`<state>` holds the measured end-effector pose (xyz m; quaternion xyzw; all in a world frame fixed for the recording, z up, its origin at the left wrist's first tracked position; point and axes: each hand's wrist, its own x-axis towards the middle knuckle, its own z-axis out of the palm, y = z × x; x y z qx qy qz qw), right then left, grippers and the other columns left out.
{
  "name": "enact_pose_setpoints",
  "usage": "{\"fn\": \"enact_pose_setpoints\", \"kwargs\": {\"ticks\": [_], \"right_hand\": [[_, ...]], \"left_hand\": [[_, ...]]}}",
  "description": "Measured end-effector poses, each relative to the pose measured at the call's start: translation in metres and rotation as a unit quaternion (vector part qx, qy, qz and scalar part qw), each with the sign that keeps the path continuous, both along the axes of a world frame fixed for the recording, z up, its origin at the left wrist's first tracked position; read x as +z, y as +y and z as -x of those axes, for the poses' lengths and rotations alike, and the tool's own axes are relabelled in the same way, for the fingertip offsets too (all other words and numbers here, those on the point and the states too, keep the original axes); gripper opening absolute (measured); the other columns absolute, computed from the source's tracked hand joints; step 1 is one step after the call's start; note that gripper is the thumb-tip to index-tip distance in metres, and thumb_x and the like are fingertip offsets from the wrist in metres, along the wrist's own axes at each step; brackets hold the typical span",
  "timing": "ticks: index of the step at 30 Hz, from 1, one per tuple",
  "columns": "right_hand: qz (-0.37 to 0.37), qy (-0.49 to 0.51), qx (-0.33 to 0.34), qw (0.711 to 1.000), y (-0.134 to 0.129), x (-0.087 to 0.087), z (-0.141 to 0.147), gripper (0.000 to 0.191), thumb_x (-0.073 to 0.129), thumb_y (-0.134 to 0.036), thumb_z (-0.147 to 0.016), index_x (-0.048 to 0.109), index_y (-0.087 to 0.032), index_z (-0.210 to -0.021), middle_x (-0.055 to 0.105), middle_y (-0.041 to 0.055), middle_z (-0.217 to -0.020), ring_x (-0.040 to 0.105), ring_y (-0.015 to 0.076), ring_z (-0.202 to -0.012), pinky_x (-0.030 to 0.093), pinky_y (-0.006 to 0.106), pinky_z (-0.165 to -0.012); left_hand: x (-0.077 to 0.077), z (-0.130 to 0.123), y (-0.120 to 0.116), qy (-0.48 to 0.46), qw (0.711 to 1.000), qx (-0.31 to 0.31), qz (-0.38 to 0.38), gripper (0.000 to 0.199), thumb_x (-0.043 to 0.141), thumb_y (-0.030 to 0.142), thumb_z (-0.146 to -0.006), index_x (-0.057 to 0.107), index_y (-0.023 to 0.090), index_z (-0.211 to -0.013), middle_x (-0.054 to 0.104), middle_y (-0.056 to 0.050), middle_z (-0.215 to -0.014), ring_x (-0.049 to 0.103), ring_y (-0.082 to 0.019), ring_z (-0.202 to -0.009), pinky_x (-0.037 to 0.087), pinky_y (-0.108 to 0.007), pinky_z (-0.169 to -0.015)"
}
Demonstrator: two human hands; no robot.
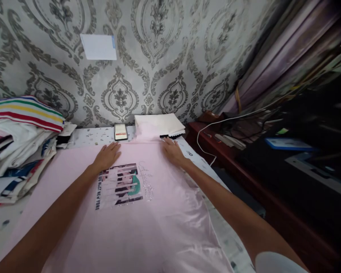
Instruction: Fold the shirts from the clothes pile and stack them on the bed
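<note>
A pink T-shirt (125,231) lies spread over the patterned bed sheet, its printed picture and glittery lettering facing up and turned sideways. My left hand (108,154) rests flat on the shirt, just above the print, with fingers stretched forward. On the shirt's far right part lies my right hand (172,151), palm down, fingers extended near its edge. Wrinkles run along the near right side of the fabric. Beyond my hands, part of the pink cloth touches a folded cream cloth (159,124) with a black strip under it.
A pile of folded clothes (22,140), topped by a striped piece, stands at the left. A small dark-framed box (121,131) sits near the wall. To the right are a dark red wooden ledge (233,155), a white cable (199,138) and a blue-edged flat object (288,144).
</note>
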<state>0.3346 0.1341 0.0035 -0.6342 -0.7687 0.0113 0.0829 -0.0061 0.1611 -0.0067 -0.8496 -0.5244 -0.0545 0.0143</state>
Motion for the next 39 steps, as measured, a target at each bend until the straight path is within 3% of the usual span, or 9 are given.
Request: {"fn": "enact_pose_setpoints", "kwargs": {"ticks": [5, 9, 16, 20, 23, 26, 31, 34, 39], "right_hand": [[0.015, 0.019, 0.117, 0.993, -0.039, -0.008, 0.06, 0.061, 0.024, -0.048, -0.104, 0.037, -0.014, -0.153, 0.031, 0.0137, -0.162, 0.021, 0.0228, -0.152, 0.021, 0.045, -0.122], [0.025, -0.002, 0.067, 0.997, -0.051, -0.018, 0.065, 0.064, 0.025, -0.049, -0.103, 0.038, -0.01, -0.152, 0.033, 0.0164, -0.161, 0.025, 0.0263, -0.151, 0.024, 0.049, -0.121], [-0.001, -0.025, 0.061, 0.998, -0.046, -0.023, 0.055, 0.063, 0.024, -0.048, -0.102, 0.04, -0.01, -0.15, 0.037, 0.0154, -0.159, 0.03, 0.0268, -0.149, 0.03, 0.049, -0.119], [-0.003, -0.033, 0.06, 0.998, -0.048, -0.018, 0.059, 0.06, 0.027, -0.045, -0.102, 0.041, -0.011, -0.149, 0.038, 0.0147, -0.159, 0.031, 0.0265, -0.149, 0.031, 0.048, -0.118], [-0.001, -0.038, 0.046, 0.998, -0.053, -0.011, 0.064, 0.055, 0.03, -0.041, -0.102, 0.044, -0.012, -0.146, 0.041, 0.0151, -0.157, 0.033, 0.0271, -0.148, 0.032, 0.05, -0.118], [-0.025, -0.033, 0.044, 0.998, -0.073, -0.007, 0.083, 0.051, 0.027, -0.036, -0.103, 0.05, -0.012, -0.141, 0.044, 0.0166, -0.155, 0.035, 0.028, -0.146, 0.031, 0.054, -0.117], [-0.06, 0.008, 0.166, 0.984, -0.135, -0.021, 0.124, 0.055, 0.026, -0.044, -0.104, 0.047, -0.016, -0.146, 0.042, 0.0139, -0.156, 0.036, 0.0271, -0.146, 0.032, 0.052, -0.116], [-0.061, 0.013, 0.198, 0.978, -0.156, -0.029, 0.127, 0.058, 0.026, -0.046, -0.103, 0.042, -0.018, -0.151, 0.041, 0.0134, -0.157, 0.036, 0.0276, -0.146, 0.03, 0.051, -0.117], [-0.039, 0.007, 0.179, 0.983, -0.162, -0.025, 0.11, 0.058, 0.026, -0.042, -0.103, 0.036, -0.018, -0.154, 0.041, 0.0137, -0.157, 0.034, 0.0277, -0.147, 0.029, 0.05, -0.117]], "left_hand": [[0.007, -0.033, -0.038, -0.012, 0.999, 0.022, 0.024, 0.055, 0.025, 0.039, -0.103, 0.038, 0.015, -0.151, 0.031, -0.014, -0.162, 0.024, -0.027, -0.151, 0.024, -0.053, -0.119], [0.004, -0.026, -0.071, -0.023, 0.998, -0.002, 0.058, 0.064, 0.022, 0.054, -0.102, 0.035, 0.018, -0.153, 0.029, -0.009, -0.164, 0.021, -0.023, -0.153, 0.022, -0.046, -0.122], [0.007, 0.117, -0.093, -0.002, 0.983, 0.176, 0.047, 0.061, 0.026, 0.046, -0.102, 0.035, 0.014, -0.153, 0.03, -0.012, -0.163, 0.023, -0.025, -0.152, 0.024, -0.049, -0.121], [0.008, 0.176, -0.097, 0.0, 0.98, 0.197, 0.013, 0.057, 0.029, 0.041, -0.102, 0.04, 0.01, -0.148, 0.037, -0.016, -0.159, 0.03, -0.025, -0.149, 0.027, -0.043, -0.12], [0.012, 0.168, -0.105, -0.004, 0.975, 0.223, 0.001, 0.053, 0.031, 0.036, -0.102, 0.042, 0.009, -0.146, 0.039, -0.017, -0.157, 0.031, -0.025, -0.149, 0.027, -0.044, -0.12], [0.015, 0.118, -0.131, -0.014, 0.968, 0.251, 0.004, 0.056, 0.03, 0.035, -0.102, 0.036, 0.008, -0.15, 0.032, -0.02, -0.16, 0.025, -0.028, -0.151, 0.021, -0.05, -0.121], [0.008, 0.044, -0.197, -0.033, 0.996, 0.059, 0.063, 0.068, 0.024, 0.057, -0.101, 0.028, 0.016, -0.156, 0.021, -0.012, -0.165, 0.016, -0.023, -0.154, 0.018, -0.046, -0.124], [0.008, 0.063, -0.217, -0.019, 0.993, 0.083, 0.079, 0.068, 0.023, 0.056, -0.101, 0.031, 0.015, -0.155, 0.024, -0.012, -0.165, 0.018, -0.022, -0.154, 0.018, -0.046, -0.124], [0.013, 0.154, -0.23, 0.017, 0.975, 0.214, 0.053, 0.064, 0.022, 0.048, -0.102, 0.033, 0.01, -0.153, 0.029, -0.016, -0.163, 0.022, -0.026, -0.152, 0.021, -0.049, -0.122]]}}
